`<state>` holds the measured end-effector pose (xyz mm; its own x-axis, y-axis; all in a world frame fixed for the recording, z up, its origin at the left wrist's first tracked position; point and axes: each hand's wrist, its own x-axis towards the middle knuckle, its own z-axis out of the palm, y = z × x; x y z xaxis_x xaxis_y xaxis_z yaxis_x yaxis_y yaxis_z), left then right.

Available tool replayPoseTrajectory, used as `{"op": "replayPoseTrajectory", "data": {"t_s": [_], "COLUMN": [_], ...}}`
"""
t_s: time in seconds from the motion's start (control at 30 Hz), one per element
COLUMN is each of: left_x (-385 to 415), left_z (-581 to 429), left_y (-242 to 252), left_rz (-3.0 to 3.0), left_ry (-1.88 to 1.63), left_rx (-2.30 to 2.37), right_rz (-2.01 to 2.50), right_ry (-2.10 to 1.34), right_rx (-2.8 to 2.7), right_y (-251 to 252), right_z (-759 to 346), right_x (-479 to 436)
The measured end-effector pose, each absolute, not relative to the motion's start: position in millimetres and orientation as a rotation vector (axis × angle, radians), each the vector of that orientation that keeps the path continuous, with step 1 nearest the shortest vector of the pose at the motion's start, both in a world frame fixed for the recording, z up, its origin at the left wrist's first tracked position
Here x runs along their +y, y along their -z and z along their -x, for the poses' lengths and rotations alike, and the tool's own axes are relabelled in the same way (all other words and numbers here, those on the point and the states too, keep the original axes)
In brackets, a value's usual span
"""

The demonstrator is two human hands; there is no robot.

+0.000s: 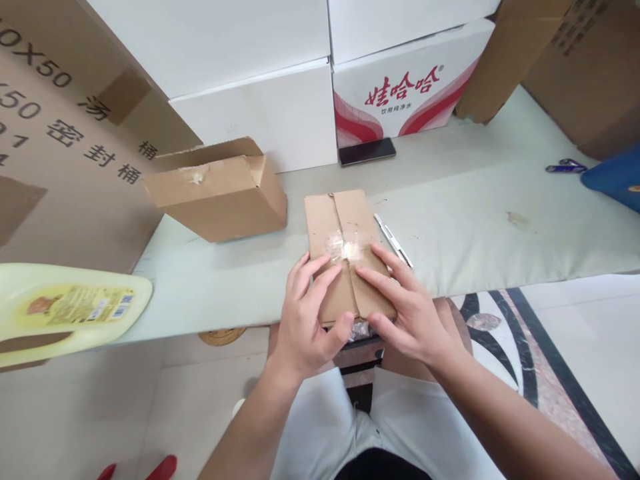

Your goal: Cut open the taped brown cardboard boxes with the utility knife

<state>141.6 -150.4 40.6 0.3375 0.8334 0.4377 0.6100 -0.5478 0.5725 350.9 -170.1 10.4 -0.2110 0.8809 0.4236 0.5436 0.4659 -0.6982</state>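
Pale table (475, 227), cardboard box (345, 223) lengthwise away, left hand (305, 320), right hand (407, 317) open flat atop

Left hand (305, 320), right hand (407, 313): palms down, fingers spread flat, forearms converging forward.

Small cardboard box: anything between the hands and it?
Nothing visible. The left hand and right hand both lie on the top flaps of the small cardboard box; a slim cutter lies beside it, on its right.
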Motion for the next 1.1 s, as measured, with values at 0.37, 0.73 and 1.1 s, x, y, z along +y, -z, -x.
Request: {"op": "replayPoseTrajectory", "data": {"t_s": [0.37,0.73,1.1], "left_x": [-118.3,-121.0,-127.0], "left_z": [-133.9,-123.7,-136.0], "left_y": [-52.9,-32.0,-30.4], "left_rz": [-2.437,-2.440,-2.431], "left_ry": [-0.863,-0.919,-0.998], "left_rx": [1.366,1.194,1.213], "right_rz": [1.208,1.641,2.224], "right_ry": [-0.426,-0.340,-0.479], "right_rx": [-1.871,-1.562,-1.738], "right_y": [-9.6,25.6,28.1], "right_z": [-337.5,-386.8,-401.4], "right_x": [-165.6,-136.8,-115.6]}}
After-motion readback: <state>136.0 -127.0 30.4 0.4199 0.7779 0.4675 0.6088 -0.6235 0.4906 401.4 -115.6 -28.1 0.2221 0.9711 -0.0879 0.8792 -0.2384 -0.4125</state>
